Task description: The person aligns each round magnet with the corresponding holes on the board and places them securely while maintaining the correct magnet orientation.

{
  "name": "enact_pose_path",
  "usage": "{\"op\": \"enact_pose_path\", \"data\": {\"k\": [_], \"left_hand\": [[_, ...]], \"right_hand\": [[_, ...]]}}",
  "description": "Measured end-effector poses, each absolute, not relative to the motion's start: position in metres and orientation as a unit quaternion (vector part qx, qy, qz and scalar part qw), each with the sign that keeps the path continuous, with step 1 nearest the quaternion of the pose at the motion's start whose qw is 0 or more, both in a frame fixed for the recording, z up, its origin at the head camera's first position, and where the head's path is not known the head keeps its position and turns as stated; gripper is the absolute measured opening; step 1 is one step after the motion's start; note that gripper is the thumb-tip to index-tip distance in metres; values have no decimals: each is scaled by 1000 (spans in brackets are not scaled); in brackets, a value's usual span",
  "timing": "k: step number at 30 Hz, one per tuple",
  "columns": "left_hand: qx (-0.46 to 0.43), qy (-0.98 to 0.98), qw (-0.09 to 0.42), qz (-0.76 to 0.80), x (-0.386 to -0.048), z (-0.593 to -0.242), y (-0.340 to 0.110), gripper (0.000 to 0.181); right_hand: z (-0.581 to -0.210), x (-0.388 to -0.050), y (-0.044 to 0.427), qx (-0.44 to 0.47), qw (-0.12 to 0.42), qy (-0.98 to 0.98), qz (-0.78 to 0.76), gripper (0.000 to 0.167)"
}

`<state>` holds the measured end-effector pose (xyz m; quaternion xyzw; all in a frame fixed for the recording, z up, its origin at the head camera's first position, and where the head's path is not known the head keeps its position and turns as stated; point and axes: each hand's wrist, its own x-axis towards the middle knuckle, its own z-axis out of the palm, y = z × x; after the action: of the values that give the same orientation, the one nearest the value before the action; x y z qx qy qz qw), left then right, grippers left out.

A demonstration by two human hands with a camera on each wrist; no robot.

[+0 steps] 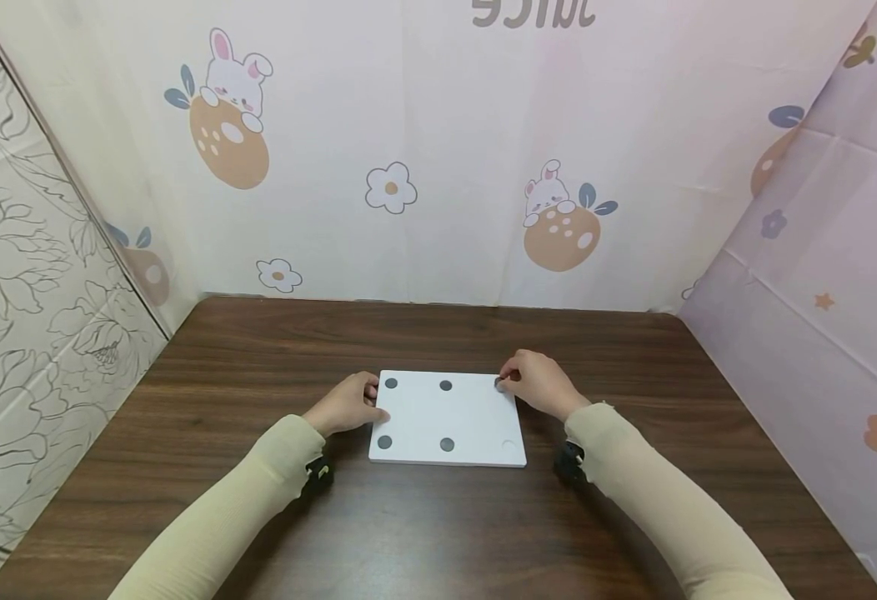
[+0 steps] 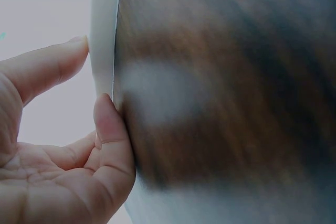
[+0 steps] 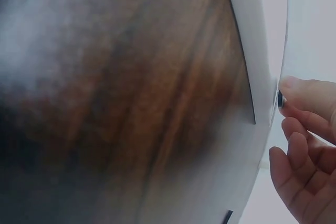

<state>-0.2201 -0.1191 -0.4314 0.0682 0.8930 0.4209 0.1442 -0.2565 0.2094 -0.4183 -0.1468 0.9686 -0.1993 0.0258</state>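
A white rectangular board (image 1: 449, 417) lies flat on the brown table, dotted with several dark round discs. At its near right corner is a shallow round recess (image 1: 508, 445) with no disc in it. My left hand (image 1: 346, 403) grips the board's left edge; in the left wrist view the thumb (image 2: 58, 66) is over the top face and the fingers are against the side. At the far right corner, my right hand (image 1: 543, 383) pinches a small dark disc (image 3: 280, 98) between thumb and index finger. The other right fingers are loosely curled. Whether that disc is seated in the board, I cannot tell.
Dark wood-grain tabletop (image 1: 438, 533) surrounds the board. A printed curtain (image 1: 453, 100) hangs behind the table's far edge, with more patterned sheeting at both sides. Dark wrist devices (image 1: 569, 462) sit at both cuffs.
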Motion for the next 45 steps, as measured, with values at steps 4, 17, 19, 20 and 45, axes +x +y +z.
{"op": "enact_pose_path", "data": {"k": [4,17,19,20,45], "left_hand": [[69,893,144,421,-220,-431,-119,61],[69,894,139,420,-221,-433,-119,60],[70,894,139,420,-221,-433,-119,60],[69,894,139,421,-220,-433,-119,59],[72,893,143,421,-219,-432,-119,60]], "right_hand": [[-420,-255,210,-150,27,969,-196,17],[-425,-254,212,-156,19,969,-189,16],[-425,-254,212,-157,19,969,-189,16],[-425,-254,212,-157,19,969,-190,16],[-421,-253,209,-162,22,970,-182,15]]}}
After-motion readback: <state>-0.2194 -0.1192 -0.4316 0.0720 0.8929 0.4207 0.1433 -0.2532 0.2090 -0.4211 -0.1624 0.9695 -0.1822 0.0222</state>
